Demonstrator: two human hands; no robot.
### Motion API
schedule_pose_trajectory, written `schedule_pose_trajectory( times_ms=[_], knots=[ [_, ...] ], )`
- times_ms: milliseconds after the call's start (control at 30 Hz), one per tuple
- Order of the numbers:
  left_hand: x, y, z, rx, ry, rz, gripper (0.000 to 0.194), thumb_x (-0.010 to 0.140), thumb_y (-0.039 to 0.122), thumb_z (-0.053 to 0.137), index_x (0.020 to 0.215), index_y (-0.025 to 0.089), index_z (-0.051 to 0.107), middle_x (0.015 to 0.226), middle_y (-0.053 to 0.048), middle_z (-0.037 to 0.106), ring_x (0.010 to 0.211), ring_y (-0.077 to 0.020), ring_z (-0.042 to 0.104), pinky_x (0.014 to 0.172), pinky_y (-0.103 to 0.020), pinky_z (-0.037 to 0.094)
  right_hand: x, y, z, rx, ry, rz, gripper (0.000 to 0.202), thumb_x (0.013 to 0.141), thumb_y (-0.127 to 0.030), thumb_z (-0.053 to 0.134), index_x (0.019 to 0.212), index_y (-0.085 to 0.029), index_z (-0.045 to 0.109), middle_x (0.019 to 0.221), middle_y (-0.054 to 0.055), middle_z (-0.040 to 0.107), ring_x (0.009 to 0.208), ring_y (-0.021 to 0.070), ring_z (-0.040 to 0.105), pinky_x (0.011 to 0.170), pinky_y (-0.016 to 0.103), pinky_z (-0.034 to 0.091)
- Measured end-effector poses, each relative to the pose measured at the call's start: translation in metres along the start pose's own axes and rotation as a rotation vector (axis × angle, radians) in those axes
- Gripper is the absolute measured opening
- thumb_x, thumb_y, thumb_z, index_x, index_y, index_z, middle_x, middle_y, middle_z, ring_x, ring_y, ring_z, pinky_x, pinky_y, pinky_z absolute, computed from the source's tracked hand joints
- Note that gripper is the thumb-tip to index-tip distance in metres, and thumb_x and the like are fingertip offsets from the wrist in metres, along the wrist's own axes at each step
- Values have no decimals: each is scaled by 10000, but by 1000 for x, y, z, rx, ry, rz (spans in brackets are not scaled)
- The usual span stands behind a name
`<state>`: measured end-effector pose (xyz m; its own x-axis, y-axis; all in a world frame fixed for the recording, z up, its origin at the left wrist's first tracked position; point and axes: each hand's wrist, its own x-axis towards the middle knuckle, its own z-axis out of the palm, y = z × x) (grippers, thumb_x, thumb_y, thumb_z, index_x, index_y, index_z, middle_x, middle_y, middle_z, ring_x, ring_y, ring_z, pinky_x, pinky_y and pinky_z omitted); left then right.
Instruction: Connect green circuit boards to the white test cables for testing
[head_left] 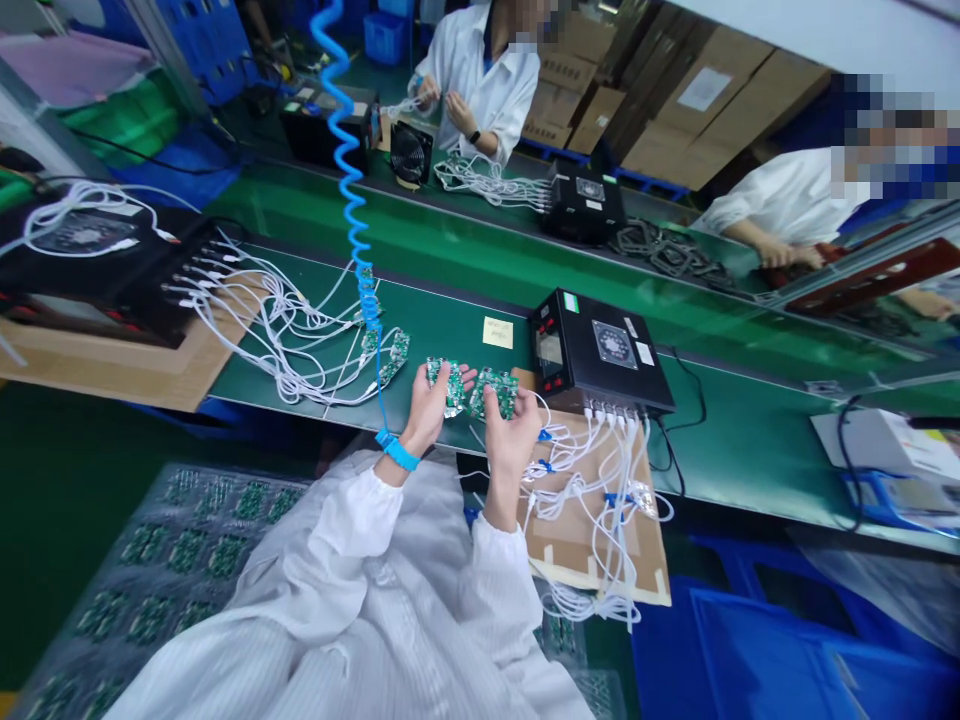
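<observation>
My left hand [429,408] grips a green circuit board [448,381] just above the near edge of the green bench [450,320]. My right hand [512,432] grips a second green circuit board [495,390] right beside it; the two boards almost touch. A blue wrist strap [397,452] circles my left wrist, and its blue coiled cord [349,170] rises up and away. Two more green boards [390,355] lie on the bench left of my hands, plugged into white cables [285,340].
A black tester box [596,352] stands right of my hands, with white cables [592,490] trailing over a cardboard sheet. Another black box [90,265] sits far left. A tray of green boards [172,560] lies lower left. Two people in white coats work across the conveyor.
</observation>
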<state>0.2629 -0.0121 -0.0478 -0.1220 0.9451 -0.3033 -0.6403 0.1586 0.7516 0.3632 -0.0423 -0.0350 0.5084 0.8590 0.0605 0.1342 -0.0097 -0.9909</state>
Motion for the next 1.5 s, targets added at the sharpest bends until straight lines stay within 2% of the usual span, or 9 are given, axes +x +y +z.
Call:
schedule_pose_trajectory(
  times_ms=[233, 500, 633, 733, 933, 1100, 1233, 1367, 1500],
  knots=[
    [-3, 2, -2, 10, -110, -102, 476, 816, 613, 756, 946, 171, 637, 1009, -74, 736, 1129, -238, 672, 940, -314, 542, -17, 1, 22, -282, -23, -209, 360, 916, -521, 647, 1012, -184, 729, 1058, 116, 675, 1029, 257, 615, 997, 434, 489],
    [6, 0, -9, -61, 31, -106, 356, 867, 445, 757, 1102, 206, 640, 977, -36, 726, 1036, -195, 708, 913, -292, 561, -12, 4, 27, -304, 109, -274, 445, 1016, -542, 508, 924, -184, 756, 1041, 111, 576, 1050, 245, 569, 1026, 435, 467],
    [6, 2, -10, 11, 9, -101, 417, 933, 556, 647, 1190, 228, 665, 1144, -55, 714, 1126, -196, 682, 949, -283, 562, -18, 9, 38, -371, 10, -291, 429, 1029, -517, 505, 1161, -203, 766, 1241, 154, 564, 1213, 268, 538, 1075, 460, 451],
    [6, 1, -11, 50, 30, -70, 344, 900, 469, 718, 1136, 220, 692, 1215, -51, 700, 1179, -186, 661, 983, -260, 538, -18, 19, 42, -409, -64, -284, 509, 1056, -498, 439, 1379, -176, 665, 1325, 190, 545, 1301, 279, 516, 1097, 469, 448],
    [19, 3, -18, -118, 140, -208, 296, 851, 434, 769, 880, 169, 639, 818, -51, 719, 857, -196, 717, 861, -324, 570, 25, 45, 11, -543, -41, -273, 475, 1060, -355, 390, 1334, -61, 645, 1349, 247, 623, 1328, 298, 545, 1155, 472, 404],
    [27, 9, -26, -162, 174, -157, 202, 750, 167, 806, 866, 153, 642, 824, -27, 729, 791, -148, 694, 794, -268, 540, 56, 51, -19, -647, -45, -190, 350, 960, -200, 463, 1170, -65, 708, 1203, 243, 724, 1143, 314, 669, 1049, 462, 485],
    [28, 10, -29, -154, 145, -136, 355, 643, 76, 847, 933, 161, 660, 844, -14, 738, 790, -150, 696, 790, -269, 531, 59, 31, -42, -547, -19, -136, 365, 974, -303, 496, 1163, -91, 726, 1142, 209, 761, 934, 279, 742, 911, 408, 555],
    [27, 10, -29, -160, 136, -125, 395, 622, 86, 884, 953, 156, 682, 868, -19, 744, 800, -153, 699, 802, -277, 537, 65, 13, -62, -539, -123, -61, 388, 999, -378, 507, 1241, -147, 705, 1051, 149, 782, 600, 200, 701, 712, 356, 571],
    [30, 11, -32, -130, 103, -109, 354, 619, 118, 907, 909, 133, 704, 931, -52, 759, 869, -170, 713, 882, -300, 548, 83, 12, -57, -793, -318, 36, 245, 907, -187, 649, 1126, -143, 749, 971, 163, 776, 720, 249, 746, 741, 352, 563]
  ],
)
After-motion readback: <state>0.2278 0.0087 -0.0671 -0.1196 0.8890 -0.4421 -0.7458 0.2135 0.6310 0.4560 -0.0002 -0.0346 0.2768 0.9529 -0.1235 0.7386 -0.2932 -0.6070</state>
